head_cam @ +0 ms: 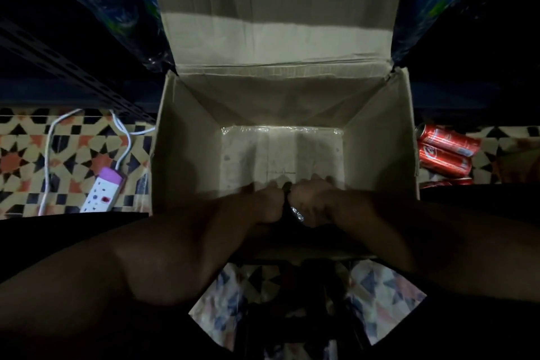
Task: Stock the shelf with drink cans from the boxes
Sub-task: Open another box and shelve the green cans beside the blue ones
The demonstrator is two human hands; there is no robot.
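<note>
Head view, both forearms reach into box (187,137), left hand (267,203) & right hand (314,202) side by side at near wall, fingers curled on dark item (287,188), can't tell what.

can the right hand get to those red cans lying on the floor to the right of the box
Probably yes. The red cans lie in the open on the floor beside the cardboard box, but the right hand is down inside it and must first lift over its side wall.

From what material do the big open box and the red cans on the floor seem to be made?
The big open beige box looks like matte corrugated cardboard: creased flaps, layered fold edge, clear tape on its bottom. The red cans lying on the floor seem to be glossy printed metal, probably aluminium, judging by their sheen; the dim light leaves this uncertain.
</note>
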